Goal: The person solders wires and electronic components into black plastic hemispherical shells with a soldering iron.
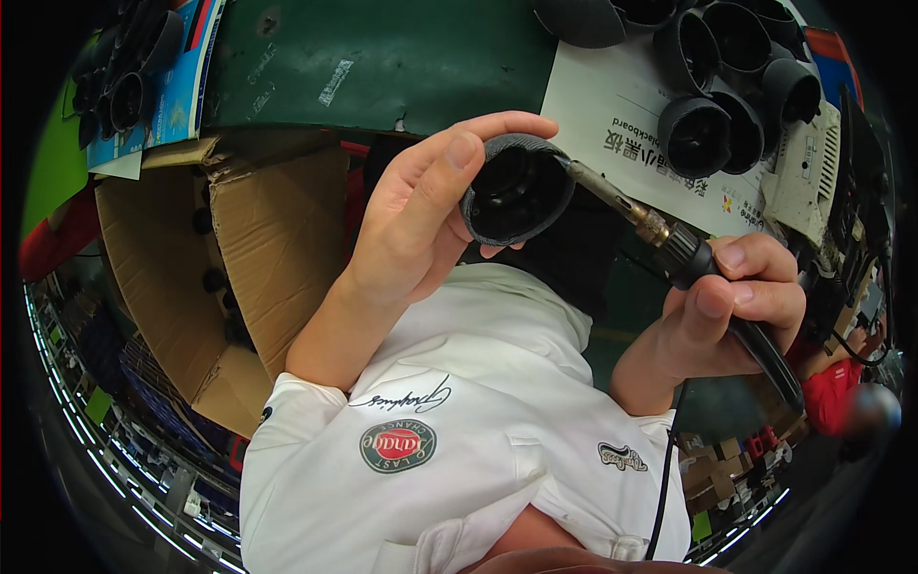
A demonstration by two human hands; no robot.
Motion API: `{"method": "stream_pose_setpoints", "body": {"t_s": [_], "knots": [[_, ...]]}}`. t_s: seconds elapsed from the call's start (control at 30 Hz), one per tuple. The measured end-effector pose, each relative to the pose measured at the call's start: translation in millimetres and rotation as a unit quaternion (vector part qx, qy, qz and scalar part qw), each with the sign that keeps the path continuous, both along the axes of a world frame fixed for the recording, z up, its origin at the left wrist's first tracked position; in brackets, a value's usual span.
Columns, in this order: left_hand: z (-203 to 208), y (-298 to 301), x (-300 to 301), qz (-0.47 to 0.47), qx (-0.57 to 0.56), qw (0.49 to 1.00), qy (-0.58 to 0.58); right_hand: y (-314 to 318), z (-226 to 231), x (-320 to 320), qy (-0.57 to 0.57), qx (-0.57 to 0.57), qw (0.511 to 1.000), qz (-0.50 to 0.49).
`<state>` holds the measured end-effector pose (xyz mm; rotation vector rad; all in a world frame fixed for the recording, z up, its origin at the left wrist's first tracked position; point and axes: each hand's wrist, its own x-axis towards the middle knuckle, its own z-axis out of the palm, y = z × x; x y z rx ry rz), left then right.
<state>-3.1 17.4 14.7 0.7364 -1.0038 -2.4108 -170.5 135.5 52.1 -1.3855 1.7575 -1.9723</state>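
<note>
My left hand (416, 206) grips a black, cup-shaped plastic part (516, 191) with a ribbed outer rim, its open side turned up toward me. In my right hand (741, 301) is a soldering iron (684, 253) with a black handle and a metal barrel, held like a pen. Its tip meets the right edge of the cup's rim; whether it touches or sits just off it I cannot make out. From the end of the handle a thin black cord runs down past my shirt.
Several similar black cups (698, 134) lie on a pale printed sheet (612, 105) on the green table (382, 57). More cups (129, 100) sit at far left. An open cardboard box (277, 258) stands left, a grey-white vented device (808, 177) right. Another person's red sleeve (830, 392) shows beyond.
</note>
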Motion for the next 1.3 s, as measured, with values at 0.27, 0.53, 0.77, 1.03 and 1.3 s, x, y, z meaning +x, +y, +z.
{"method": "stream_pose_setpoints", "body": {"t_s": [0.27,0.53,0.77,1.03,1.3], "knots": [[0.5,-0.4,-0.5,-0.002,0.002,1.0,0.003,0.7,-1.8,1.5,0.009,0.008,1.0,-0.02],[1.4,-0.6,-0.2,0.004,0.011,1.0,-0.003,0.7,-6.4,6.6,-0.016,-0.007,0.999,-0.044],[-0.5,2.7,0.0,0.01,0.016,1.0,-0.002,2.6,-4.8,12.0,-0.034,-0.006,0.998,-0.052],[-2.7,-1.3,0.9,0.014,0.006,1.0,0.026,2.1,-7.0,13.4,-0.038,0.012,0.998,-0.044],[20.9,-35.3,3.4,0.128,-0.092,0.987,0.038,6.7,-12.7,-1.0,-0.205,-0.057,0.977,-0.003]]}}
